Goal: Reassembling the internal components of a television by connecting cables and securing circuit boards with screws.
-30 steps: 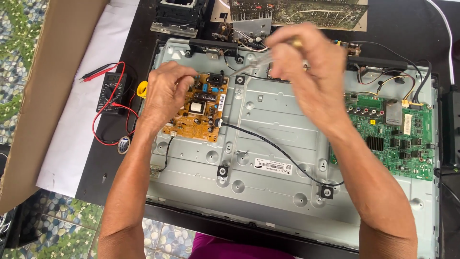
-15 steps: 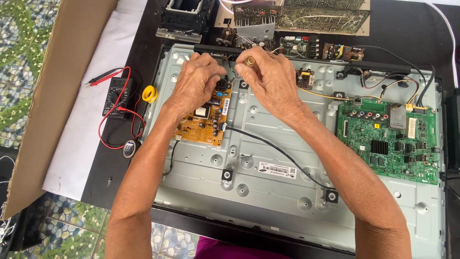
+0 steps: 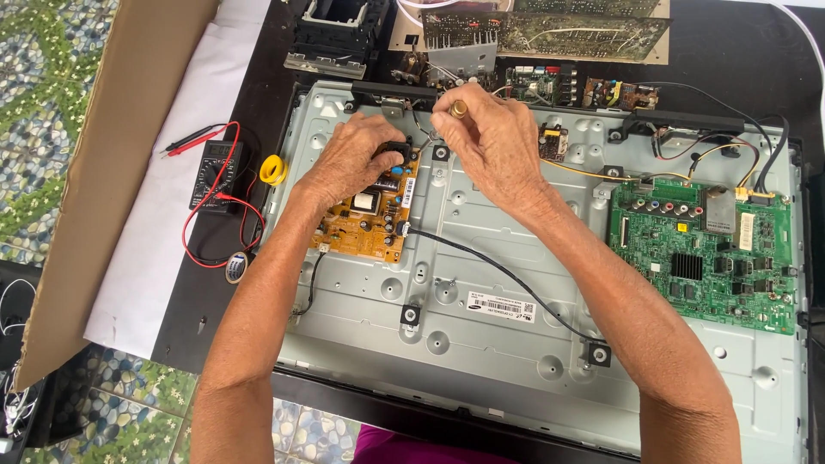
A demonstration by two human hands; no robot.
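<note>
An opened flat television lies back-up, showing its grey metal chassis (image 3: 481, 344). My left hand (image 3: 352, 159) rests on the top of the orange power board (image 3: 365, 219) at the chassis's upper left, its fingers touching a black component. My right hand (image 3: 494, 142) hovers just right of it, closed around a small tool with a brass-coloured end (image 3: 458, 109), near the chassis's top edge. A black cable (image 3: 498, 271) runs from the orange board toward the lower right.
A green main board (image 3: 705, 249) sits at the right of the chassis. A black multimeter (image 3: 215, 172) with red leads and a yellow tape roll (image 3: 272, 169) lie left of it. More circuit boards (image 3: 550, 34) lie beyond the top edge. Cardboard (image 3: 112, 146) leans at the left.
Both hands have moved up toward the top edge of the orange board and closer together. The right hand came down and left from above the chassis, still gripping the tool.
</note>
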